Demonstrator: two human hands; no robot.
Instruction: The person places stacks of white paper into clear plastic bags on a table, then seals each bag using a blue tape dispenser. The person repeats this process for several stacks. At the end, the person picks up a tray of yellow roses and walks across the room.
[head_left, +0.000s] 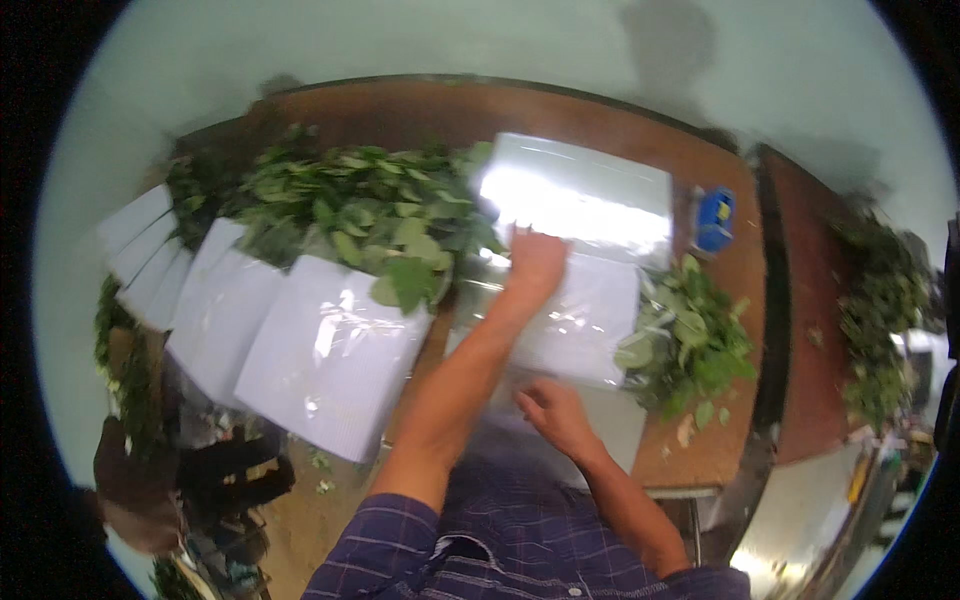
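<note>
My left hand (538, 259), blurred, is over the border between a shiny stack of clear plastic sheets or sleeves (600, 165) and a white ribbed sheet (577, 322). Its fingertips touch or nearly touch the plastic. Closer to my body, my right hand (559, 416) has bent fingers beside the near edge of the white sheet; whether it pinches the film there is not clear. The white sheet lies under glossy clear film. A bunch of green leafy stems (690, 337) sticks out from its right side.
Several white packs in clear plastic (337, 360) fan out at left, below a large heap of leafy branches (375, 195). A blue object (712, 219) sits on the brown table (727, 300) at right. More foliage (885, 322) covers a second table. A person (142, 487) is at lower left.
</note>
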